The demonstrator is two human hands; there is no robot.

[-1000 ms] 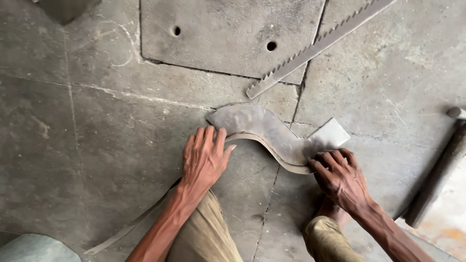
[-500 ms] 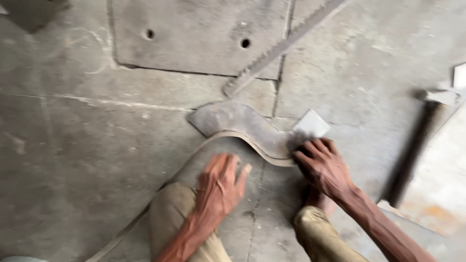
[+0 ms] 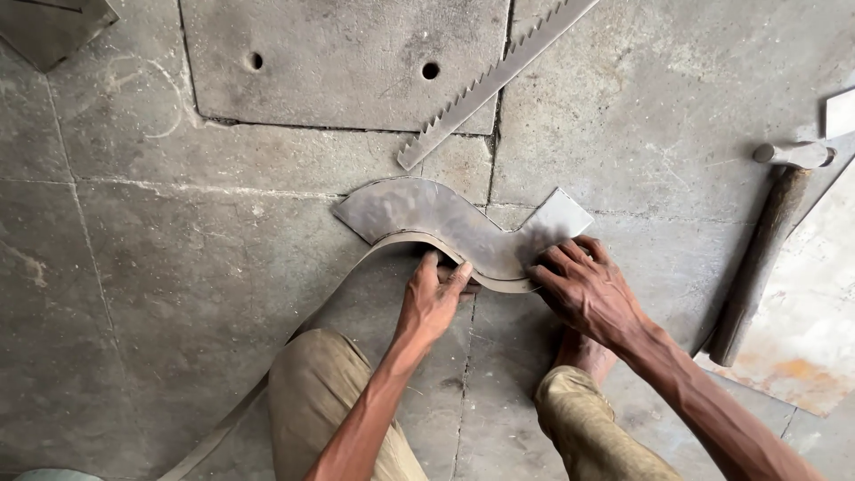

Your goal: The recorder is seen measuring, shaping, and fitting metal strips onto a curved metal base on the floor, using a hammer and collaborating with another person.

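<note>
- While the person crouched over the concrete floor (image 3: 178,267), a wavy, S-shaped metal plate (image 3: 445,223) lay flat on it, just ahead of both knees.
- A thin metal strip (image 3: 383,248) stood on edge against the near side of the plate, following its curve; from the plate's left end it swept back toward the person, past the left knee (image 3: 312,374).
- The left hand (image 3: 432,303) sat at the near edge of the plate, about midway along it, fingers (image 3: 445,272) bent and pressing the strip against the curve; it pushed rather than closed around anything.
- The right hand (image 3: 588,289) lay on the right end of the plate, fingers spread and flat on the metal, holding it down with an open palm, not clasping.
- Beyond the plate, on the far side from the person, a toothed saw blade (image 3: 485,85) lay slanted, its near tip just short of the plate's upper edge.
- Under that blade a square slab (image 3: 338,62) with two round holes was set into the floor, well beyond the plate.
- To the right of the plate, apart from it, a hammer (image 3: 766,240) with a dark wooden handle lay on the floor, head away from the person.
- A rusty, pale sheet (image 3: 802,347) lay beside the hammer, farther right of the plate.
</note>
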